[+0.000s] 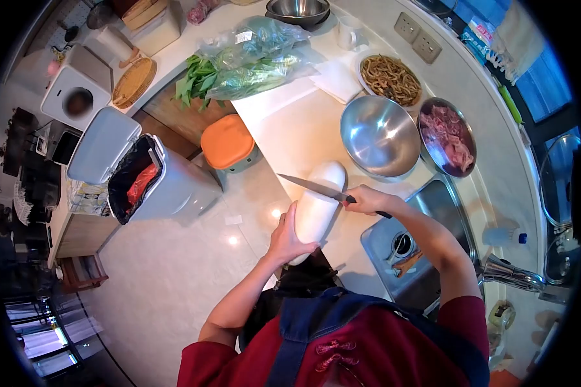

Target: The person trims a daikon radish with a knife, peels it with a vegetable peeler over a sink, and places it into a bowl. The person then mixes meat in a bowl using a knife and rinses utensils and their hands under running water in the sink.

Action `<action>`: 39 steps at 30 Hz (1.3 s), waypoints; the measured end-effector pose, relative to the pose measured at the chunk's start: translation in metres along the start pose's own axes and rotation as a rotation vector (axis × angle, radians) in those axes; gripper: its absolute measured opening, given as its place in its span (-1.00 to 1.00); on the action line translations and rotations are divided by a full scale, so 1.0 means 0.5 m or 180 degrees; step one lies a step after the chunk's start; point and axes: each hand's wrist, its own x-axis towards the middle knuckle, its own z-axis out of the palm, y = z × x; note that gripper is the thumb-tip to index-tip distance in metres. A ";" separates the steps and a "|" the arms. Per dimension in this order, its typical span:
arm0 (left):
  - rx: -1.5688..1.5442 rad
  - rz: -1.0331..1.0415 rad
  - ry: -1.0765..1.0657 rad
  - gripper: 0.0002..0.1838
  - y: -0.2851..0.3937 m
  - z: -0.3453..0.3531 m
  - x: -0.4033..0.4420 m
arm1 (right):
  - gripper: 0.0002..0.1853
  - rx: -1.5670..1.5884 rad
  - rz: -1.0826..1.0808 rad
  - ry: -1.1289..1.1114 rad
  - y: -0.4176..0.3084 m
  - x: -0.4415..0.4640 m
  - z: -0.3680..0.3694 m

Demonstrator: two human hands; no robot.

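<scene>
Ngl, that big white vegetable [314, 222] is right at the edge of the desk [290, 138], so if it rolls, I reckon the knife [323, 189] could skid toward the left hand [287, 237]. That one's cupped round the near end, thumb spread; the right hand [368, 199] is clamped on the handle, elbow bent.

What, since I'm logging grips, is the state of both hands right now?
Left hand: holding the large white vegetable.
Right hand: closed, holding the knife.
</scene>
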 end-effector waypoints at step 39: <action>-0.5021 -0.0822 -0.1589 -0.16 -0.105 -0.111 0.133 | -0.79 -0.0443 0.0111 0.2464 -0.064 0.253 0.026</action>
